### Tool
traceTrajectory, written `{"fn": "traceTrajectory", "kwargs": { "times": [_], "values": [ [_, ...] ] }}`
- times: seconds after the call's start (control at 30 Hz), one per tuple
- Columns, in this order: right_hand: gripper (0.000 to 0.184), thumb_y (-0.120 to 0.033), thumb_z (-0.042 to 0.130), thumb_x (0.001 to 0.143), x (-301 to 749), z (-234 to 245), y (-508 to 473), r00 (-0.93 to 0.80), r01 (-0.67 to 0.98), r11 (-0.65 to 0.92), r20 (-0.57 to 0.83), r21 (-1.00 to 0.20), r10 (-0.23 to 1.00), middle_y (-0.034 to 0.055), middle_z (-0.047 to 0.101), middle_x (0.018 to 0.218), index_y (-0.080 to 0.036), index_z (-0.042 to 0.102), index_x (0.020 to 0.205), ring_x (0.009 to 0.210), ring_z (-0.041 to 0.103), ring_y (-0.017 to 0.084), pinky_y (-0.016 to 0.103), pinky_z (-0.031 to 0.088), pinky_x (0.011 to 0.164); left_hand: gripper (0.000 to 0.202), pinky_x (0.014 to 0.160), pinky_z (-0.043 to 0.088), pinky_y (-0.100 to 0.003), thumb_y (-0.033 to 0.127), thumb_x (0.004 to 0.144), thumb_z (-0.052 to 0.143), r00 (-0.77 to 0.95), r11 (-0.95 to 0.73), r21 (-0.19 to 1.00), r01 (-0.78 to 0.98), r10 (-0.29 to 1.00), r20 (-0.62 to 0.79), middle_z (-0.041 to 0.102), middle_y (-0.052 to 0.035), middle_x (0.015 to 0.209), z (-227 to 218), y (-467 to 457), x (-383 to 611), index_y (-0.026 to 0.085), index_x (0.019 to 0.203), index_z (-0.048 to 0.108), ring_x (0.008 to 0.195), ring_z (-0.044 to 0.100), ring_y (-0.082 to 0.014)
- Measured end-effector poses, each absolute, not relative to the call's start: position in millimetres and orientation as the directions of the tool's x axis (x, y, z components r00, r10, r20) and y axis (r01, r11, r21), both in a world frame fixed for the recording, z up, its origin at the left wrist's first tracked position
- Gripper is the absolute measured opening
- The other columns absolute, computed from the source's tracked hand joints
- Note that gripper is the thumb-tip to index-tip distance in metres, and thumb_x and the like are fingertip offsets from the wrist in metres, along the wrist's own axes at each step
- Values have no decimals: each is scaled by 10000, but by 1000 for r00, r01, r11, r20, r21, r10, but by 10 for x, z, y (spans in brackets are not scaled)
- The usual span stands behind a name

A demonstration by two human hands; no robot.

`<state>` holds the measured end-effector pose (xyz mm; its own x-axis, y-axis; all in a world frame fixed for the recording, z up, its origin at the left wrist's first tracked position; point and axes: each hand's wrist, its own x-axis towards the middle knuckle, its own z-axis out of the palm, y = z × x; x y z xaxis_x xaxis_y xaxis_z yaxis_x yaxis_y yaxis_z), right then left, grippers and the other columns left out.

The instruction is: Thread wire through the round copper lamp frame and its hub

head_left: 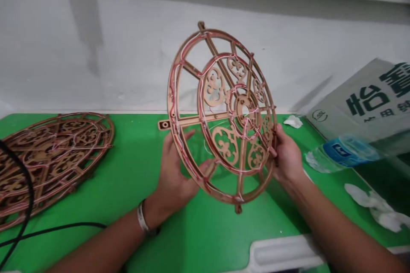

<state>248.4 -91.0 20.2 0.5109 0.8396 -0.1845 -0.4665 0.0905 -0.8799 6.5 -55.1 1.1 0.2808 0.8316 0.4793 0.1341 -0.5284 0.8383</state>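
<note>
I hold a round, bronze-coloured ornamental frame [221, 115] upright above the green table [128, 187]. Red and white wires run along its rings and spokes. My left hand [174, 175] is behind the frame's lower left side, thumb pressed on the rim and fingers partly spread behind it. My right hand [286, 155] grips the frame's right rim with the fingers curled round it. A wristband sits on my left wrist.
A stack of similar wired frames [51, 153] lies flat at the left, with a black cable [28, 204] crossing it. A plastic water bottle [342, 153] lies at the right beside a cardboard box [368, 102]. White tissues [378, 209] and a white tray edge [282, 251] are nearby.
</note>
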Motion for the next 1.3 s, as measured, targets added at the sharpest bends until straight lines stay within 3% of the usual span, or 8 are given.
{"fn": "traceTrajectory", "kwargs": {
  "times": [0.23,0.43,0.53,0.6,0.73,0.9,1.1,1.3],
  "values": [
    [411,-606,576,889,2446,185,-885,644,-239,197,-3,-951,765,-116,338,400,-201,555,952,316,223,71,192,177,317,542,690,605,-206,547,797,729,665,-222,973,-64,717,207,724,-47,1058,30,-841,50,275,1251,612,826,685,-104],
    [494,-628,464,931,2638,254,-891,630,159,108,185,-981,754,-24,558,600,-187,651,1051,454,494,110,225,351,400,274,696,606,-164,405,889,652,689,229,973,-38,711,-140,770,8,986,109,-825,155,262,1116,706,645,690,-52],
    [432,-569,601,880,2962,446,-1130,649,468,-2,342,-884,679,39,706,984,-216,691,1111,654,598,114,228,423,516,237,647,614,-179,393,853,700,595,210,975,-69,793,-129,779,9,1006,62,-767,191,233,1027,724,607,689,-68],
    [395,-541,632,871,3148,503,-1382,660,609,-162,382,-777,647,44,718,943,-216,717,1081,599,564,119,249,407,525,226,638,612,-166,390,838,720,551,188,978,-95,828,-105,781,26,952,24,-740,206,235,1003,723,615,690,-69],
    [263,-415,699,812,3356,355,-1826,595,756,-393,300,-524,745,61,727,790,-190,768,930,573,578,167,322,443,628,243,626,625,-180,401,818,735,502,201,968,-147,859,-102,780,11,910,-7,-735,223,207,962,717,664,714,-101],
    [383,-366,621,885,3405,132,-1872,464,865,-395,194,-309,864,157,722,1126,-143,724,1178,962,682,318,457,508,869,262,572,627,-188,397,787,765,491,177,965,-194,869,-60,786,-25,894,19,-735,244,172,907,701,682,725,-125],
    [417,-226,553,925,3277,21,-1328,271,931,-228,121,-285,955,121,579,1423,-239,660,1328,1073,676,272,409,522,940,229,623,659,-205,374,804,756,518,164,964,-208,855,-33,779,-11,910,-9,-729,242,204,948,705,767,744,-135],
    [78,-210,717,790,3211,230,-922,233,897,-120,224,-426,946,103,741,888,-176,769,838,712,661,213,332,502,690,202,682,645,-178,346,804,757,550,194,962,-193,833,-58,765,-20,866,49,-781,227,173,904,725,778,738,-112]
  ]
}}
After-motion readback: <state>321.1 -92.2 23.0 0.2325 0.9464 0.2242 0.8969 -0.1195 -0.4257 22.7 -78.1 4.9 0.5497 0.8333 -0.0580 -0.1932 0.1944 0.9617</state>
